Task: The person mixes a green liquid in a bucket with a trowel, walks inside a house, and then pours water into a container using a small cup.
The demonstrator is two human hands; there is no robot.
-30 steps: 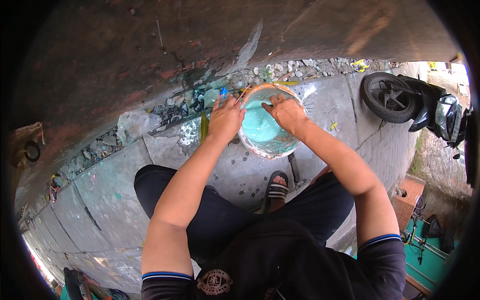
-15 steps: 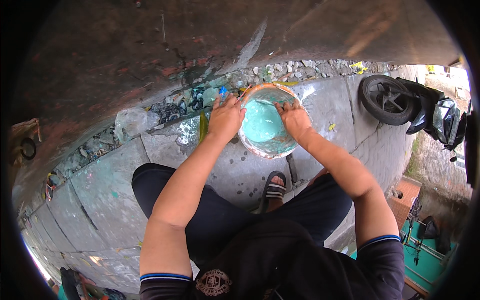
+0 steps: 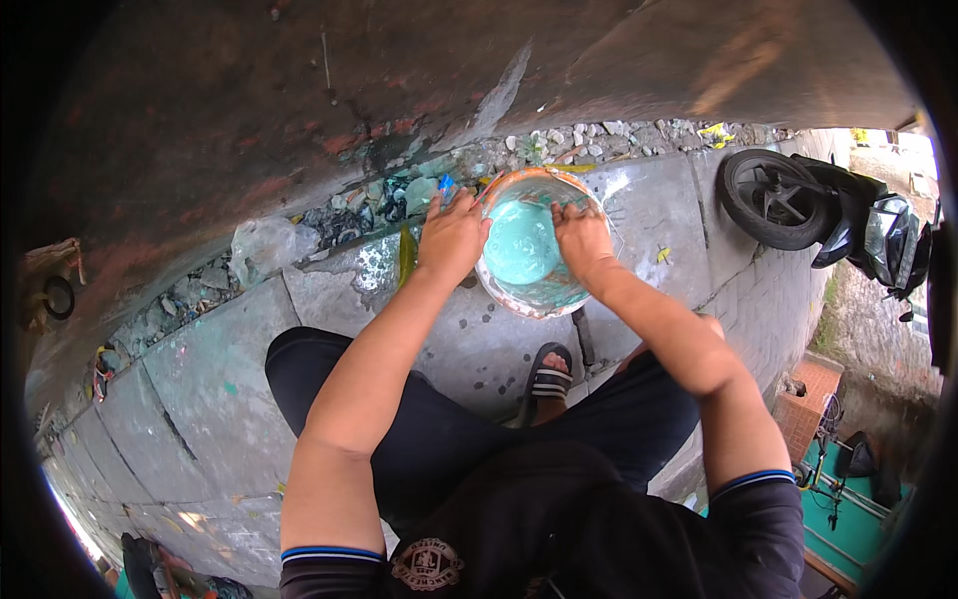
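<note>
A round bucket (image 3: 544,311) with an orange-stained, paint-smeared rim stands on the grey pavement in front of me. Pale turquoise liquid (image 3: 521,245), which looks like paint, lies inside it with ripples on its surface. My left hand (image 3: 452,235) grips the bucket's left side, its fingers toward the far rim. Over the right part of the opening, my right hand (image 3: 582,240) has its fingers curled down by the inner wall. Whatever those fingers hold, if anything, is hidden beneath them.
A dark stained wall (image 3: 299,120) rises beyond the bucket, with rubble (image 3: 589,140) and a crumpled plastic bag (image 3: 267,247) along its foot. A parked motorbike (image 3: 778,200) stands at the right. My sandalled foot (image 3: 549,377) is just on the near side of the bucket.
My right hand has shifted slightly, its fingers now curled more tightly over the bucket's opening. Ripples in the liquid have changed. My left hand stays in place on the bucket.
</note>
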